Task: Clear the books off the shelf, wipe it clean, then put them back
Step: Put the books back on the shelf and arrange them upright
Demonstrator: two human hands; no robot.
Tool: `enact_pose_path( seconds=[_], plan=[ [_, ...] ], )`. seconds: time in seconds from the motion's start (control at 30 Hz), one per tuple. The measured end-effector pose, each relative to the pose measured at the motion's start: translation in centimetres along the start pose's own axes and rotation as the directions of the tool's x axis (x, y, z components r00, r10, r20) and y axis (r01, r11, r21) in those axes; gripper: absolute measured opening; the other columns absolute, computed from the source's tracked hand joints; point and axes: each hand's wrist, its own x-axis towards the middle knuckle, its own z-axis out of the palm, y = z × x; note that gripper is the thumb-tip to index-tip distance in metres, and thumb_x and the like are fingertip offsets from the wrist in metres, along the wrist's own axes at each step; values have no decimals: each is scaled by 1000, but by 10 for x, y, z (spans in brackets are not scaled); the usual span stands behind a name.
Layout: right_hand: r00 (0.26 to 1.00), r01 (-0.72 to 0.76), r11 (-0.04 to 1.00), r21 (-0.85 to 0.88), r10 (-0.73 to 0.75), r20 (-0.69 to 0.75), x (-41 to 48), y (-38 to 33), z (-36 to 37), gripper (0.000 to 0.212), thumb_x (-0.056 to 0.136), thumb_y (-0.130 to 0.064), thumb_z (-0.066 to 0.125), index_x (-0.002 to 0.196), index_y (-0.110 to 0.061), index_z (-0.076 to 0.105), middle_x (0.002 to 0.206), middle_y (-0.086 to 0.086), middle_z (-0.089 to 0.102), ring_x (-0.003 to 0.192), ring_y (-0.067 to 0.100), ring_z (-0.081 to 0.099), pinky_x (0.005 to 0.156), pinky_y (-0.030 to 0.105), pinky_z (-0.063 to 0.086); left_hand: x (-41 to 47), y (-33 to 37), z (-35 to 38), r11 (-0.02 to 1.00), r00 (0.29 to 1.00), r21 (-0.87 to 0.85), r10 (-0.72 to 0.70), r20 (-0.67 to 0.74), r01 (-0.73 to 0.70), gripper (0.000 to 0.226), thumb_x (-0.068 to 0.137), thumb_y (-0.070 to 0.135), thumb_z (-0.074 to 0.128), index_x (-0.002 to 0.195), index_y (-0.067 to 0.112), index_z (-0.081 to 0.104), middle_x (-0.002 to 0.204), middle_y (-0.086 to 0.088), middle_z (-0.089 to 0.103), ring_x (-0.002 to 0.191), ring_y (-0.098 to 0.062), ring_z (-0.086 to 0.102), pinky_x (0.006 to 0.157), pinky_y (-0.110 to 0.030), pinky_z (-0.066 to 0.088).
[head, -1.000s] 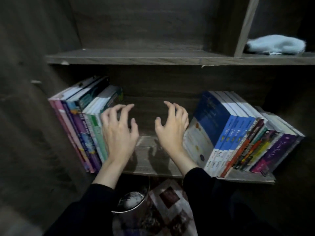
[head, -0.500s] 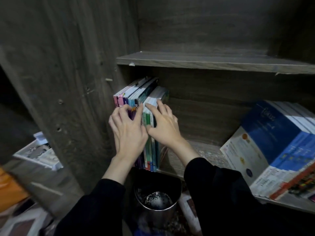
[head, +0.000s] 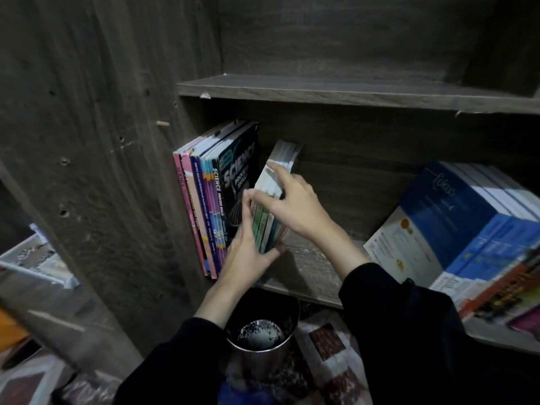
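Dark wood is all around: a tall side wall (head: 102,176) of the bookcase fills the left, and some white papers (head: 35,258) lie low down past it, too blurry to read. Next comes the shelf (head: 309,270), with a top board (head: 350,92) over it. At the left end of the shelf a row of standing books (head: 210,206) leans on the side wall, pink and purple and blue, and the last one says SCIENCE on its dark cover. Just beside them the left hand (head: 248,258) comes up from below and grips the bottom of a bunch of thin books (head: 286,154), fingers on one side and thumb on the other. The bunch is tilted to the right, apart from the row at the top, with its foot at the shelf. The right hand (head: 295,209) holds the same bunch higher up, fingers curled over the white page edges. Both arms wear black sleeves. Under the hands, below the shelf, stands a shiny round bin (head: 263,349) on a patterned rug (head: 330,343). Far right, well apart from the hands, a big pile of leaning books (head: 467,235) slumps to the left on the same shelf, with blue covers.
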Motion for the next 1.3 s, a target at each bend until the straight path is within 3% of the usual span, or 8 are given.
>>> enact_pose_path(
  seconds=[0.13,0.33,0.57,0.73,0.87,1.0,1.13,1.3],
  plan=[
    [992,-103,979,-177,89,-86,-5,-2,-1,80,83,-50,66,149,-35,25,143,22,31,126,40,42,99,39,40,7,-18,21,983,1000,183,7,12,-9,108,85,29,69,131,44,-28,125,-19,59,107,-32,61,89,-40,50],
    [969,-107,970,-218,52,-242,-16,13,-21,59,87,-23,57,144,-31,40,129,17,51,119,34,50,95,33,41,6,-3,51,990,993,76,115,2,-115,114,81,30,74,140,42,-24,88,-20,69,79,-33,67,69,-35,52],
    [923,-202,957,-209,114,-367,-44,58,-71,61,81,-26,63,139,-31,45,118,13,63,101,30,64,88,41,54,1,46,106,988,986,49,143,90,-148,109,82,34,72,127,46,-26,107,-19,68,99,-35,64,85,-38,50],
    [902,-277,921,-274,151,-404,-71,88,-115,60,80,-25,61,138,-30,47,96,16,67,89,34,65,84,39,53,-12,94,145,974,962,-62,225,152,-218,103,84,31,71,131,41,-20,102,-17,69,91,-29,65,66,-18,35],
    [889,-326,879,-348,161,-429,-86,106,-143,59,82,-28,61,139,-25,47,100,16,66,94,33,63,85,38,52,-16,118,169,962,941,-66,274,199,-266,105,82,38,71,135,36,-19,97,-22,68,85,-29,64,59,-20,32],
    [919,-332,770,-545,136,-369,-101,107,-156,59,90,-41,55,143,-19,41,118,19,53,115,34,46,90,35,39,-16,126,175,959,934,-78,284,214,-274,102,81,34,74,147,23,-3,112,-28,63,93,-30,62,68,-17,33],
    [938,-296,475,-829,-19,-347,-112,110,-158,68,89,-57,49,143,-19,37,141,21,29,130,36,22,99,44,26,-19,117,178,940,909,19,325,262,-341,105,83,30,72,139,37,-17,114,-17,65,88,-25,64,65,-12,32],
    [977,-207,577,-790,165,-136,-112,122,-178,104,74,-67,63,151,-30,5,160,3,-1,147,27,-7,113,59,1,-19,94,191,926,890,145,279,361,-349,129,72,32,79,141,43,-29,157,0,22,119,-27,55,94,-44,50]
  ],
)
